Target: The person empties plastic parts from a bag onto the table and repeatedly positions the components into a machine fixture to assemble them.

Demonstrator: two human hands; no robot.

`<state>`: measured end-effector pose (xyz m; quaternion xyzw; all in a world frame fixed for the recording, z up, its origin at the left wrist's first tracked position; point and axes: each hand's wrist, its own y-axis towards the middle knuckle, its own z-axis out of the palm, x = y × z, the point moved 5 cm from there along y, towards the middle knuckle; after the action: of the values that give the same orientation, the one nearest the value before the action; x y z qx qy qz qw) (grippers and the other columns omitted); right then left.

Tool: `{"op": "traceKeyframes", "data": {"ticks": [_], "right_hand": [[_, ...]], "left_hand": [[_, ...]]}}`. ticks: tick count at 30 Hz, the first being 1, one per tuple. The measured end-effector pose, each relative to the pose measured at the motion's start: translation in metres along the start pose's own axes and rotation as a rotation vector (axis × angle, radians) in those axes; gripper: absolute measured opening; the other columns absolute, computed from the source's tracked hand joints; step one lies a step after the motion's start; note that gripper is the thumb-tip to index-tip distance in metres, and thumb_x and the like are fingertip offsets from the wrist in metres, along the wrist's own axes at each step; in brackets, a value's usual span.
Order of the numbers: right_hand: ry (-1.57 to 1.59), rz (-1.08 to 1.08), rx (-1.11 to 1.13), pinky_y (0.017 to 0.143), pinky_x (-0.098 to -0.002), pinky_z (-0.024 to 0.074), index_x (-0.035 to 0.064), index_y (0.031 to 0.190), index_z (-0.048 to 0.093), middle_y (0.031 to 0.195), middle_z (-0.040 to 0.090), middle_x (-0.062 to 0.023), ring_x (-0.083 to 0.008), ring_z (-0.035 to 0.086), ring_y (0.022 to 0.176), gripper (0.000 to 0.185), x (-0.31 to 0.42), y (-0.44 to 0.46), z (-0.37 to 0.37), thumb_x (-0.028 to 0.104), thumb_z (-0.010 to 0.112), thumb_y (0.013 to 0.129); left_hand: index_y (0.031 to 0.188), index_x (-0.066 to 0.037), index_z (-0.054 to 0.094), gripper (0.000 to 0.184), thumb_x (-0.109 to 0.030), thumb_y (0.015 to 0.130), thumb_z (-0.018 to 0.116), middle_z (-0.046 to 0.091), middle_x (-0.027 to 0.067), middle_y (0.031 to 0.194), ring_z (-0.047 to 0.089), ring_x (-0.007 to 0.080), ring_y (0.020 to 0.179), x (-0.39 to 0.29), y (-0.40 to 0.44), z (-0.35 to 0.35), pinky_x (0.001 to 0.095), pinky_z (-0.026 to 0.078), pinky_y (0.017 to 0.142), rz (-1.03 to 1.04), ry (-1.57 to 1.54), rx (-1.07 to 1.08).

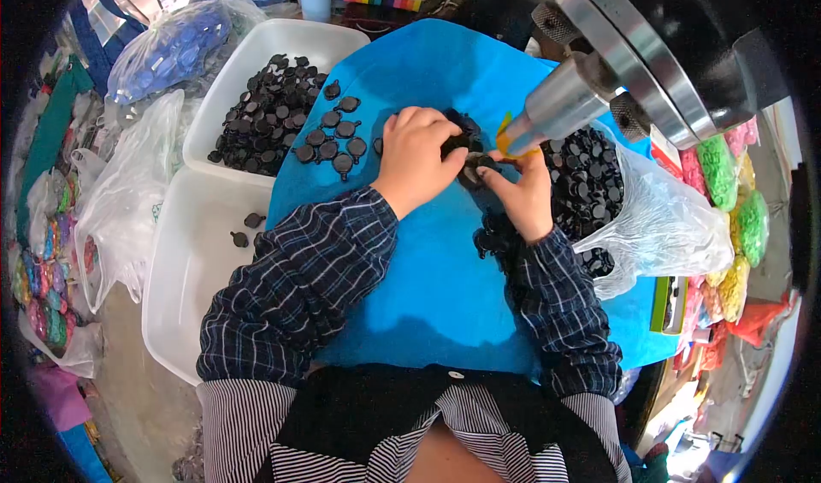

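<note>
Near the press tip, my right hand (523, 194) pinches a small black round part (471, 173) between thumb and fingers. My left hand (417, 160) is closed, thumb and forefinger on a black part at the same spot; the fingers partly hide it. Just beyond the fingertips are more black parts (466, 126). The metal tip of a press (560, 106), with something yellow (513, 139) around its end, comes down close behind my right fingers. Left of my left hand, several black round parts (328, 149) with small tabs lie on the blue surface (393, 286).
A white bin (195, 141) heaped with black parts stands at the left. Below it, another white bin (175, 312) has a few. At the right, a clear plastic bag (667, 226) holds many black parts beside my right wrist. Loose black parts (496, 237) lie near that sleeve.
</note>
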<state>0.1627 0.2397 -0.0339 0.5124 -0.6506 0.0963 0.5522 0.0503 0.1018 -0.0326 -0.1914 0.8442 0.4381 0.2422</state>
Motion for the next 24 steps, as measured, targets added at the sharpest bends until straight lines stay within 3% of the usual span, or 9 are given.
{"op": "traceKeyframes", "data": {"ticks": [5, 8, 9, 12, 13, 16, 19, 22, 24], "right_hand": [[-0.372, -0.018, 0.193, 0.082, -0.0334, 0.0471, 0.0008, 0.102, 0.056, 0.095, 0.062, -0.0046, -0.0176, 0.060, 0.093, 0.036, 0.016, -0.010, -0.030, 0.001, 0.076, 0.071], [-0.872, -0.192, 0.573, 0.082, -0.0342, 0.0467, 0.0002, 0.096, 0.058, 0.092, 0.063, -0.0048, -0.0182, 0.060, 0.092, 0.031, 0.047, -0.029, -0.018, 0.003, 0.075, 0.070], [-0.872, -0.187, 0.570, 0.082, -0.0342, 0.0467, 0.0002, 0.096, 0.058, 0.092, 0.063, -0.0048, -0.0182, 0.060, 0.092, 0.031, 0.046, -0.029, -0.018, 0.003, 0.075, 0.070], [-0.691, 0.095, 0.599, 0.082, -0.0314, 0.0462, 0.0009, 0.102, 0.057, 0.093, 0.063, -0.0052, -0.0168, 0.060, 0.092, 0.037, 0.028, -0.023, -0.016, 0.004, 0.076, 0.070], [-0.690, 0.093, 0.599, 0.082, -0.0314, 0.0462, 0.0009, 0.102, 0.057, 0.093, 0.063, -0.0052, -0.0168, 0.060, 0.092, 0.037, 0.023, -0.023, -0.017, 0.004, 0.076, 0.070], [-0.282, 0.175, 0.230, 0.084, -0.0298, 0.0457, 0.0015, 0.106, 0.056, 0.095, 0.063, -0.0050, -0.0162, 0.060, 0.091, 0.041, 0.006, -0.018, -0.037, 0.004, 0.076, 0.071], [-0.165, 0.147, 0.163, 0.085, -0.0290, 0.0455, 0.0020, 0.109, 0.054, 0.096, 0.063, -0.0049, -0.0156, 0.059, 0.093, 0.044, 0.003, -0.010, -0.032, 0.005, 0.077, 0.071], [-0.064, 0.107, 0.117, 0.086, -0.0292, 0.0452, 0.0026, 0.109, 0.055, 0.098, 0.063, -0.0053, -0.0160, 0.059, 0.094, 0.044, 0.004, -0.003, -0.015, 0.004, 0.077, 0.071], [0.020, 0.053, 0.064, 0.087, -0.0304, 0.0449, 0.0034, 0.107, 0.056, 0.098, 0.062, -0.0063, -0.0174, 0.059, 0.096, 0.042, 0.006, -0.001, -0.003, 0.004, 0.076, 0.070]], "left_hand": [[0.091, -0.008, 0.069, 0.021, -0.019, 0.073, 0.072, 0.061, 0.0053, 0.102, 0.050, 0.0286, 0.107, 0.000, 0.001, -0.002, 0.0472, 0.035, 0.094, -0.030, 0.005, -0.025], [0.092, -0.008, 0.069, 0.022, -0.019, 0.073, 0.072, 0.061, 0.0056, 0.103, 0.050, 0.0291, 0.108, -0.003, 0.002, -0.001, 0.0475, 0.035, 0.095, -0.015, -0.013, -0.026], [0.092, -0.008, 0.069, 0.022, -0.019, 0.073, 0.072, 0.061, 0.0057, 0.104, 0.050, 0.0293, 0.108, -0.003, 0.001, -0.001, 0.0477, 0.035, 0.095, -0.005, -0.018, -0.028], [0.094, -0.008, 0.069, 0.024, -0.018, 0.073, 0.072, 0.061, 0.0068, 0.104, 0.051, 0.0306, 0.107, -0.002, 0.000, -0.004, 0.0468, 0.038, 0.093, 0.043, -0.012, -0.012], [0.095, -0.007, 0.069, 0.025, -0.019, 0.073, 0.072, 0.062, 0.0078, 0.104, 0.052, 0.0318, 0.106, -0.003, -0.001, -0.004, 0.0457, 0.040, 0.092, 0.074, -0.011, 0.007], [0.096, -0.007, 0.069, 0.026, -0.019, 0.073, 0.072, 0.062, 0.0086, 0.105, 0.053, 0.0327, 0.106, -0.013, -0.001, 0.001, 0.0443, 0.043, 0.090, 0.160, -0.008, 0.023], [0.096, -0.007, 0.069, 0.025, -0.019, 0.073, 0.073, 0.062, 0.0085, 0.105, 0.053, 0.0323, 0.105, -0.025, -0.003, 0.004, 0.0437, 0.042, 0.090, 0.245, -0.003, 0.031], [0.093, -0.008, 0.069, 0.023, -0.020, 0.074, 0.072, 0.060, 0.0053, 0.104, 0.048, 0.0287, 0.110, -0.013, 0.000, 0.001, 0.0487, 0.034, 0.096, 0.041, 0.020, 0.029], [0.092, -0.008, 0.069, 0.022, -0.020, 0.074, 0.072, 0.060, 0.0053, 0.104, 0.049, 0.0286, 0.110, -0.006, 0.002, -0.002, 0.0485, 0.034, 0.095, 0.031, 0.022, 0.015]]}}
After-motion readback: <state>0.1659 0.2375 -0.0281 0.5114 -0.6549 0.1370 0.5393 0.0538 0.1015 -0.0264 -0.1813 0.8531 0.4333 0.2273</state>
